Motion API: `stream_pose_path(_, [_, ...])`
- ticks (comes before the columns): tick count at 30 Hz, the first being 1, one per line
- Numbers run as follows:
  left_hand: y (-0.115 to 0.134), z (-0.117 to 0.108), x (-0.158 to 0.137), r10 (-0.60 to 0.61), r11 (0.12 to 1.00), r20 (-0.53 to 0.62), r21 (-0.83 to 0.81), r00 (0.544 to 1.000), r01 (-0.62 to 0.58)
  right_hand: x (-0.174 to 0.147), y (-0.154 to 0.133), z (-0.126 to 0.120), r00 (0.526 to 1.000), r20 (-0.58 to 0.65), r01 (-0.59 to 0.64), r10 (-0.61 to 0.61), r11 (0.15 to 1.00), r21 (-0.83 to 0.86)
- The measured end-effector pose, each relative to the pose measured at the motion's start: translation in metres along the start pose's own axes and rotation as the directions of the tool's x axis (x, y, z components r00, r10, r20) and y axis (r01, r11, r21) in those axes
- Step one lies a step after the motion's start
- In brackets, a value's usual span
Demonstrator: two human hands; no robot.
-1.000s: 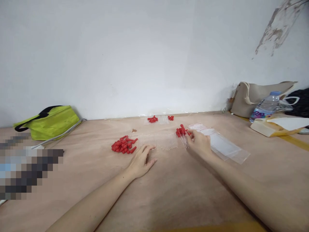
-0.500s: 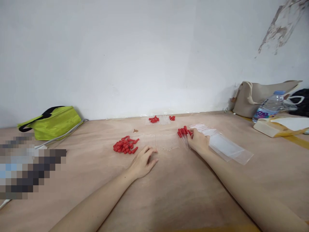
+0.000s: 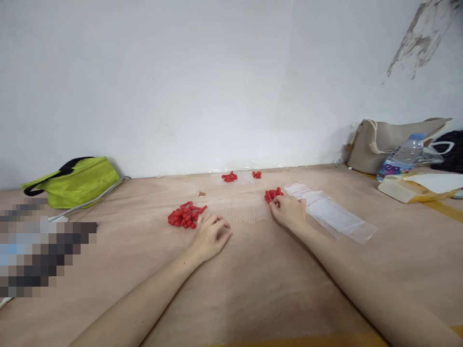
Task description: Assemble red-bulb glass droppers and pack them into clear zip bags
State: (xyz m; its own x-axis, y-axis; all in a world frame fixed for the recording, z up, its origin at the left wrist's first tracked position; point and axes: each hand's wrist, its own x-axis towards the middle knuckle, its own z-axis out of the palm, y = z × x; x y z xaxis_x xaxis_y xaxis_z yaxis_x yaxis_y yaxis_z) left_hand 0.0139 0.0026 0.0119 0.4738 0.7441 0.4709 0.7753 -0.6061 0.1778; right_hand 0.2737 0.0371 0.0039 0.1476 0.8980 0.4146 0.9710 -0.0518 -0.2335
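Observation:
A pile of red rubber bulbs (image 3: 181,217) lies at the left end of a row of thin clear glass tubes (image 3: 237,210). My left hand (image 3: 211,237) rests on the table beside the pile and in front of the row's left end. Its fingers are slightly bent and apart, with no held thing visible. At the row's other end lie several droppers with red bulbs (image 3: 273,194). My right hand (image 3: 290,212) covers their glass stems, thumb and fingertips drawn together. What its fingertips hold, if anything, is hidden.
Clear zip bags (image 3: 333,217) lie right of my right hand. By the wall are more red bulbs (image 3: 229,177) and a clear bag. A green bag (image 3: 85,183) sits left; a water bottle (image 3: 401,156), beige bag (image 3: 365,152) and open carton (image 3: 401,189) are right.
My right hand has shifted slightly left and toward me, now covering the droppers' stems. My left hand has moved slightly left, closer to the bulb pile. The view has shifted a little.

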Motion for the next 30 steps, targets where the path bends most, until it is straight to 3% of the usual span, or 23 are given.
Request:
stream_pose_path(3, [-0.018,-0.019,0.010,-0.157,0.962,-0.083,0.212,0.984,0.171,0.003,-0.009,0.000,0.997,0.077,0.017,-0.014,0.999,-0.029])
stream_pose_path(6, [-0.034,-0.033,0.014,-0.272,0.911,-0.042,0.309,0.961,0.271,0.010,-0.017,0.000,0.987,0.160,-0.022,0.034,0.997,-0.073])
stream_pose_path(13, [-0.028,-0.028,0.007,-0.178,0.808,-0.017,0.568,0.984,0.156,0.025,-0.030,0.002,0.955,0.277,-0.076,0.105,0.991,-0.112])
stream_pose_path(24, [-0.030,-0.023,0.005,-0.251,0.790,0.014,0.581,0.968,0.197,0.035,-0.039,-0.002,0.923,0.354,-0.120,0.147,0.988,-0.098])
stream_pose_path(28, [-0.027,-0.024,0.005,-0.226,0.804,0.000,0.564,0.974,0.186,0.023,-0.039,-0.020,0.957,0.287,-0.026,0.045,0.997,-0.068])
stream_pose_path(30, [-0.023,-0.025,0.006,-0.196,0.831,-0.024,0.527,0.980,0.179,0.011,-0.039,-0.027,0.973,0.214,0.085,-0.087,0.996,0.015])
